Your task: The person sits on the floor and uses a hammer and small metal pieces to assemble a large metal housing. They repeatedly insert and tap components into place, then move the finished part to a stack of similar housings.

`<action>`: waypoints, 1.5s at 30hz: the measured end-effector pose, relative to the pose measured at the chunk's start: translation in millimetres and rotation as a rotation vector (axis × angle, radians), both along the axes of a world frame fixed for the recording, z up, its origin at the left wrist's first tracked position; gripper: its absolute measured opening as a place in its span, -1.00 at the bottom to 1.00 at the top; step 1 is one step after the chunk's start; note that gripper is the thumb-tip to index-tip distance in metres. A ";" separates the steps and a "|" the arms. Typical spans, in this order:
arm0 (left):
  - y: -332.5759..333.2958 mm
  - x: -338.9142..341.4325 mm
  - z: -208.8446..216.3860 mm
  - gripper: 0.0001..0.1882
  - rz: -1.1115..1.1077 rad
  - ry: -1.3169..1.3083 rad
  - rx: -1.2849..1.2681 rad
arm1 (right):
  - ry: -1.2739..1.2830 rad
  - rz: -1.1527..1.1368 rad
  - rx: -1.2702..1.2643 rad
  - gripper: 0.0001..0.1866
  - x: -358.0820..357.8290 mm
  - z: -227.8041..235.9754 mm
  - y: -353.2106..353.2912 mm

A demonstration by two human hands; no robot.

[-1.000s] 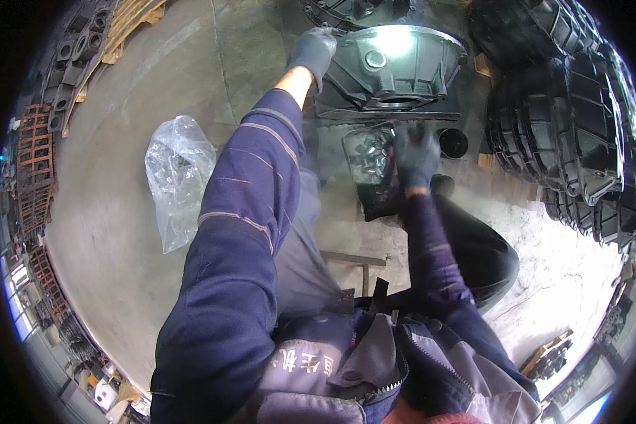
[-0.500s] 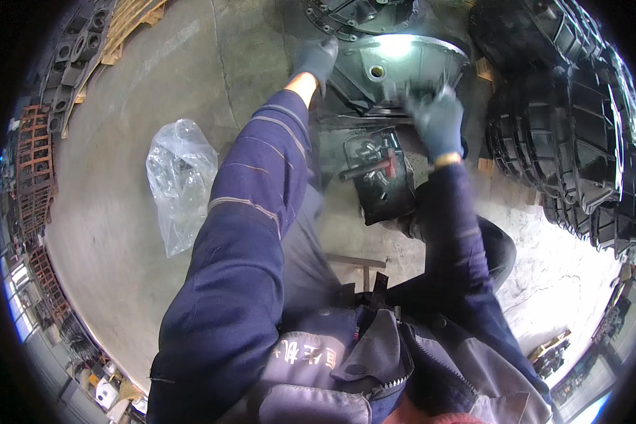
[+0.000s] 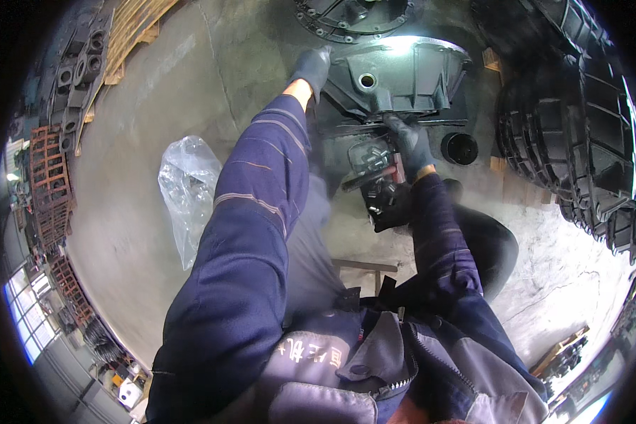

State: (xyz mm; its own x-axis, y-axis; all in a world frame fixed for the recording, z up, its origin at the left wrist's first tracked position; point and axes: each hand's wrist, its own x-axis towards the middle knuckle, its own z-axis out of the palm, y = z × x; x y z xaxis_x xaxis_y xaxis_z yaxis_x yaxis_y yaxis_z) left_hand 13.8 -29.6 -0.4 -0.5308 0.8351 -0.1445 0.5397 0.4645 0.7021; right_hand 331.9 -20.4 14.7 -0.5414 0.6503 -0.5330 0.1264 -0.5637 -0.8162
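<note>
A grey cast-metal housing (image 3: pixel 410 74), shaped like a wide bell with a round hole in its side, stands in front of me on a dark base. My left hand (image 3: pixel 311 71), in a dark grey glove, is curled at its left rim with the fingers closed. My right hand (image 3: pixel 411 145), gloved too, is at the housing's lower front edge, fingers closed and tips partly hidden; what they grip I cannot make out. Just below lie several metal bolts (image 3: pixel 371 159) in a dark container, with a red-headed hammer (image 3: pixel 396 169) across them, partly behind my right hand.
A black open cylinder (image 3: pixel 459 148) stands right of my right hand. Another round flanged casting (image 3: pixel 353 21) lies beyond the housing. Stacked dark castings (image 3: pixel 558 134) crowd the right side. On the floor at left is a clear plastic bag (image 3: pixel 189 191); a small stool edge (image 3: pixel 364 266) shows below.
My right hand has come down from the housing's front to its lower edge by the bolts, uncovering the black cylinder. The housing's hole appears further left. My left hand stays at the rim.
</note>
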 end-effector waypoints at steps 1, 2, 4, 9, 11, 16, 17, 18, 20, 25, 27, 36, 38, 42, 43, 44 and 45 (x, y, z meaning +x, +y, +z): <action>3.4 5.7 13.4 -0.53 0.023 -0.046 -0.028 | 0.035 -0.068 -0.081 -0.65 -4.5 9.5 -2.1; 12.0 13.3 32.9 -0.49 0.068 0.058 -0.021 | 0.125 -0.127 -0.137 -0.65 -7.9 18.3 -1.5; 31.0 40.1 83.0 -0.38 0.188 0.171 -0.160 | 0.165 0.011 0.186 -0.65 -8.2 34.0 -1.3; 65.7 99.4 185.3 -0.25 -0.041 0.436 -0.002 | 0.603 -0.415 -0.567 -0.38 -7.7 52.5 5.9; 65.4 94.3 190.7 -0.34 -0.089 0.503 0.302 | 0.664 -0.439 -0.782 -0.26 -14.6 49.6 7.3; 1.9 32.0 116.4 -0.21 0.234 0.226 -0.252 | 0.516 -0.422 -0.500 -0.23 -25.8 19.4 -3.0; -5.5 24.5 97.1 -0.16 0.331 0.156 -0.157 | 0.504 -0.368 -0.385 -0.28 -24.6 13.9 -5.1; -10.8 22.5 79.0 -0.14 0.301 0.119 -0.079 | 0.506 -0.351 -0.222 -0.32 -24.2 9.4 -5.6; -11.5 26.7 59.5 -0.16 0.246 -0.057 0.086 | 0.523 -0.439 -0.467 -0.47 -20.3 5.7 -4.2; 43.5 74.7 122.1 -0.17 0.203 0.204 -0.098 | 0.535 -0.581 -0.456 -0.56 -13.1 25.7 14.4; 58.4 99.1 155.8 -0.07 0.035 0.316 -0.083 | 0.548 -0.568 -0.435 -0.49 -10.4 36.0 21.3; 50.8 76.5 136.3 -0.17 -0.018 0.297 -0.095 | 0.578 -0.601 -0.597 -0.17 14.2 29.9 21.7; 48.6 75.5 128.6 -0.22 0.037 0.333 -0.072 | 0.604 -0.543 -0.538 -0.18 15.6 28.6 20.5; 59.0 88.5 133.9 -0.34 -0.052 0.393 -0.163 | 0.606 -0.650 -0.600 -0.20 10.4 39.5 20.7; 61.2 89.7 135.1 -0.33 0.004 0.350 -0.167 | 0.594 -0.628 -0.612 -0.19 8.4 43.6 20.5; 60.4 88.6 134.9 -0.33 0.059 0.309 -0.173 | 0.594 -0.608 -0.647 -0.18 6.0 47.4 20.2; 58.9 87.3 132.1 -0.32 0.115 0.270 -0.175 | 0.562 -0.616 -0.642 -0.16 4.6 50.1 19.5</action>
